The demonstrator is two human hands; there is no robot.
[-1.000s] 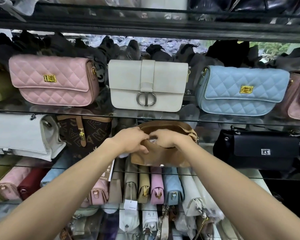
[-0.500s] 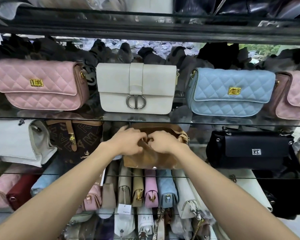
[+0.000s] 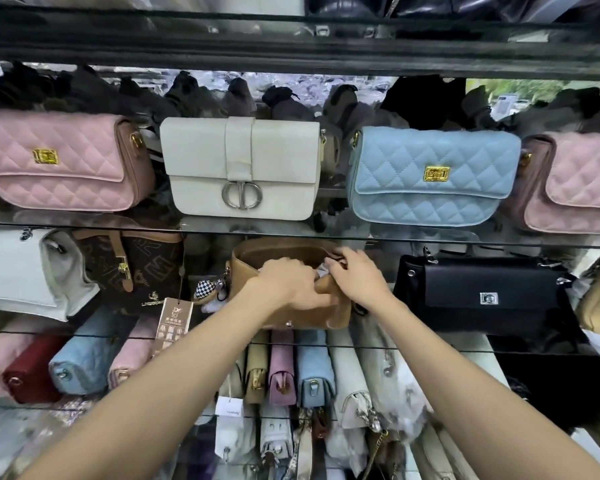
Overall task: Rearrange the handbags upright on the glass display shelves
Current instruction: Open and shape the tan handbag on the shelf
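- On the upper glass shelf (image 3: 84,226), four bags are already standing upright in a row: a pink quilted flap bag with a gold clasp (image 3: 54,161) at 10 o'clock, a cream smooth-leather flap bag with a silver ring buckle (image 3: 243,168) at 12, a pale blue quilted flap bag with a gold clasp (image 3: 430,174) at 1, and a second pink quilted bag (image 3: 575,185) running off frame at 2.
- The tan soft-leather handbag with an open top (image 3: 284,261) is sitting on the middle shelf, at the centre of the view, between a brown monogram bag with a tan strap (image 3: 132,268) at 9 o'clock and a black boxy flap bag with a silver lock (image 3: 489,292) at 3.
- The left hand (image 3: 284,282) is curling its fingers over the tan bag's front edge, gripping it; the right hand (image 3: 357,275) is pinching at the bag's top rim, fingers narrow.
- By my reading, this bag is being tidied and squared up, so the middle shelf is partly done.
- A white soft bag (image 3: 21,271) at 9 o'clock is looking slumped, and the lower shelves are holding many small bags packed end-on, seemingly left to sort.
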